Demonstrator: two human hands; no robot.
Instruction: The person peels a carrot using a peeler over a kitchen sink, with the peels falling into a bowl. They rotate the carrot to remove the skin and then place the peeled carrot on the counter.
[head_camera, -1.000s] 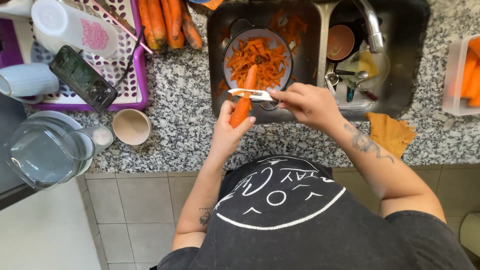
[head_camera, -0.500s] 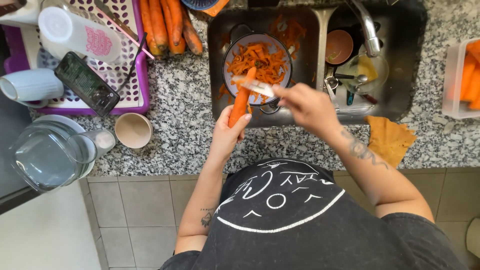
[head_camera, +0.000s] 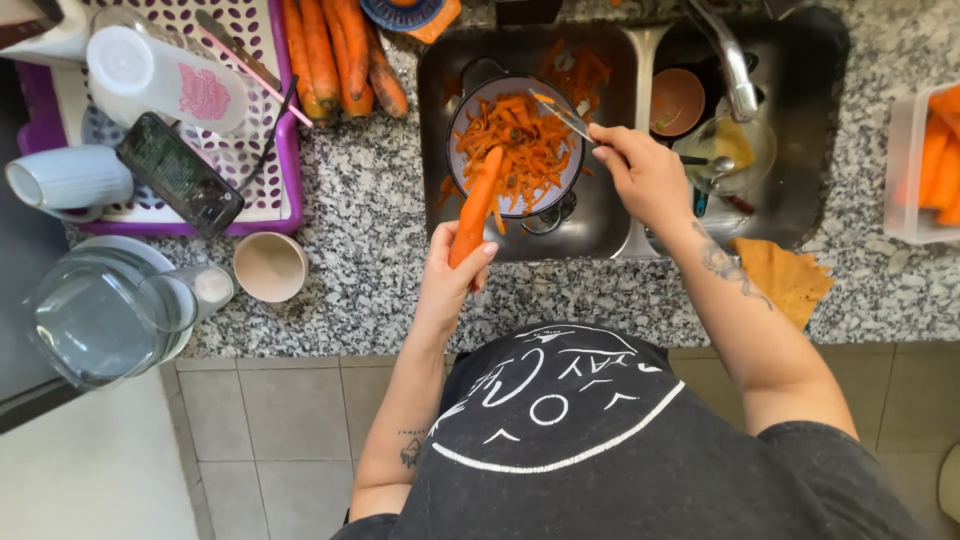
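Since the earlier frame, right hand (head_camera: 645, 172) has carried the peeler (head_camera: 562, 115) to 1 o'clock, clear of the carrot (head_camera: 476, 205). Left hand (head_camera: 450, 280), grip clamped on the carrot's lower end, tilts it over the peel-filled bowl (head_camera: 517, 152) in the sink (head_camera: 600, 225); right grip clamped on the peeler.

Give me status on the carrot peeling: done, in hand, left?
Done: peels fill the bowl in the sink, and peeled carrots sit in the tub at right. In hand: left hand holds a carrot over the bowl; right hand holds the peeler. Left: unpeeled carrots wait on the counter.
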